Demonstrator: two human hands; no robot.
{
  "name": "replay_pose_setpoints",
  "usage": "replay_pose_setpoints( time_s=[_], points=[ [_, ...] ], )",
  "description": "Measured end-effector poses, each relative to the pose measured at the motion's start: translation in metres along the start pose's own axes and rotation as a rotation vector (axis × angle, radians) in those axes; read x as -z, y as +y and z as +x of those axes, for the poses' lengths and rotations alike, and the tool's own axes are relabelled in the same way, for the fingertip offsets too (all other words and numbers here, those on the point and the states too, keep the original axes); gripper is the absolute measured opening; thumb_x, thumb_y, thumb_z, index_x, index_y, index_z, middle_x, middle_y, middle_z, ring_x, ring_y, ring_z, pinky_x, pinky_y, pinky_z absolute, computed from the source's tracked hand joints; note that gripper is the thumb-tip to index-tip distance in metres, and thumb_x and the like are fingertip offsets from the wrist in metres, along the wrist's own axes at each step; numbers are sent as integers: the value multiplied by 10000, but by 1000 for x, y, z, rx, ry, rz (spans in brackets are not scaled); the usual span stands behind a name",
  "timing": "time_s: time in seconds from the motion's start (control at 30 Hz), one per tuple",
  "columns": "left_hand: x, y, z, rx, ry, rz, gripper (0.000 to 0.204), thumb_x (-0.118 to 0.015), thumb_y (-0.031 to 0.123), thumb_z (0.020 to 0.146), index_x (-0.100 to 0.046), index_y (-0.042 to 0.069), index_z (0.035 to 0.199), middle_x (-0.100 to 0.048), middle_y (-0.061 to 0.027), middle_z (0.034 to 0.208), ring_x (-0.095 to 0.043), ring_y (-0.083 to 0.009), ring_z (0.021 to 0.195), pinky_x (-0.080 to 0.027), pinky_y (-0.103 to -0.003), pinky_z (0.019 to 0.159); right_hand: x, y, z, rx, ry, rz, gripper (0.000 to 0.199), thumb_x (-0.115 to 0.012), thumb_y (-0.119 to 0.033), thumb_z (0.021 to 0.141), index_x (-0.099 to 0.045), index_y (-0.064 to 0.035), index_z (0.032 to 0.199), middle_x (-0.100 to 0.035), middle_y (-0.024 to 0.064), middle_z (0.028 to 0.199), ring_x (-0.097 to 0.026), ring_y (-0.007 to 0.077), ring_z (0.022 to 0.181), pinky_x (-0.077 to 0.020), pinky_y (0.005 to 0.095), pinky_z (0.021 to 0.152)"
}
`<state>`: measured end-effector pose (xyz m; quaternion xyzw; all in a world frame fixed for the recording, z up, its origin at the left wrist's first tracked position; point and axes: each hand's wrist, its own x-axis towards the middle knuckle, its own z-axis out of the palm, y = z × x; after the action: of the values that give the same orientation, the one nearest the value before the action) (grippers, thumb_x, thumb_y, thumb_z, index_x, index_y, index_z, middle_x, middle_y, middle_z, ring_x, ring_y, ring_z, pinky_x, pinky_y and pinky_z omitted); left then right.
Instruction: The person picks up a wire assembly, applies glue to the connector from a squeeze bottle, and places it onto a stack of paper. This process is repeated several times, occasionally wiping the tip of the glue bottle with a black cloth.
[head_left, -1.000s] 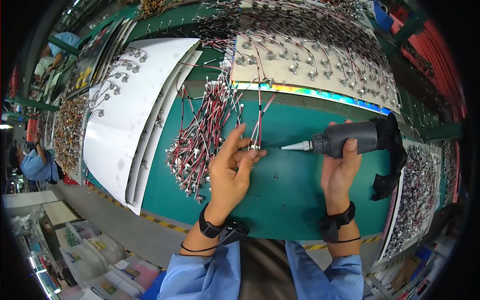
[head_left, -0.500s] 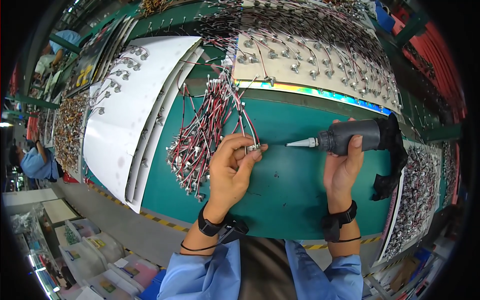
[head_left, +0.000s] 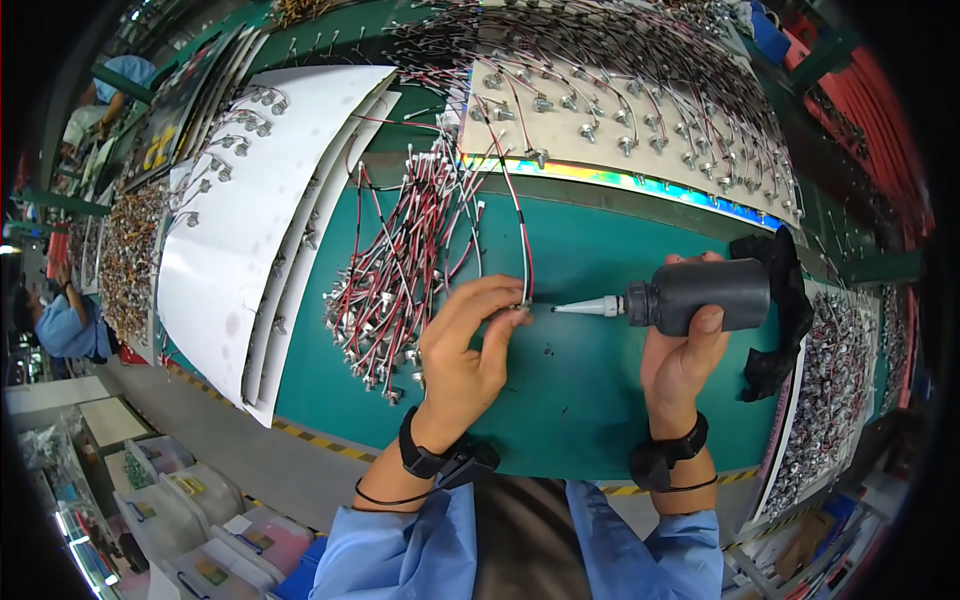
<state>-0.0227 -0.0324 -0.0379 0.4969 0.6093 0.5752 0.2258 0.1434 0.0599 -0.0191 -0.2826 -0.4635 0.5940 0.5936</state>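
Note:
Between thumb and fingers, my left hand (head_left: 465, 345) pinches a small metal part with red, white and black wires (head_left: 522, 235) rising from it. My right hand (head_left: 680, 365) is wrapped round a dark grey squeeze bottle (head_left: 712, 296) held on its side. Its pale tapered nozzle (head_left: 590, 306) points left, with the dark tip a short way from the pinched part. Left of my left hand lies a heap of similar wired parts (head_left: 390, 270) on the green mat (head_left: 570, 420). My fingers partly cover the pinched part.
White sheets (head_left: 270, 200) with wired parts lie at the left. A cream board (head_left: 625, 120) carrying rows of wired parts spans the back. Crumpled black cloth (head_left: 775, 345) and a board crowded with parts (head_left: 835, 400) are at the right. Another person (head_left: 70, 320) sits far left.
My left hand has moved slightly right, bringing the wired part away from the heap. The bottle has shifted a little left and down, so its nozzle tip is nearer the part.

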Motion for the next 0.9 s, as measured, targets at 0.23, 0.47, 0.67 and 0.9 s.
replay_pose_setpoints(
  time_s=[0.23,0.47,0.67,0.9],
  points=[
    [-9,8,-1,92,14,-225,155,-485,-132,789,-518,-95,936,-508,-168,1050,-623,-202,774,-516,-256,699,-3,-5,-8,62,-21,-101,759,-684,-472,707,-356,-14,1215,-425,83,1111,-478,221,1034,-387,351,924],
    [-10,6,-2,71,17,-252,161,-494,-139,781,-514,-97,935,-508,-161,1037,-618,-191,781,-515,-253,702,-8,-2,-12,91,6,-89,786,-725,-455,665,-363,-19,1211,-418,71,1105,-501,205,1011,-403,332,916],
    [-10,6,-2,59,0,-214,163,-502,-142,776,-515,-97,932,-508,-158,1036,-615,-186,784,-514,-252,703,-7,1,-12,92,-4,-92,790,-740,-449,649,-367,-20,1198,-414,69,1114,-514,200,1010,-416,318,905],
    [-10,5,-3,52,11,-222,162,-504,-144,774,-515,-98,929,-509,-155,1036,-614,-185,793,-514,-253,706,-5,0,-13,76,-40,-126,782,-747,-442,644,-371,-20,1183,-425,80,1092,-519,196,999,-425,312,892]
  ],
)
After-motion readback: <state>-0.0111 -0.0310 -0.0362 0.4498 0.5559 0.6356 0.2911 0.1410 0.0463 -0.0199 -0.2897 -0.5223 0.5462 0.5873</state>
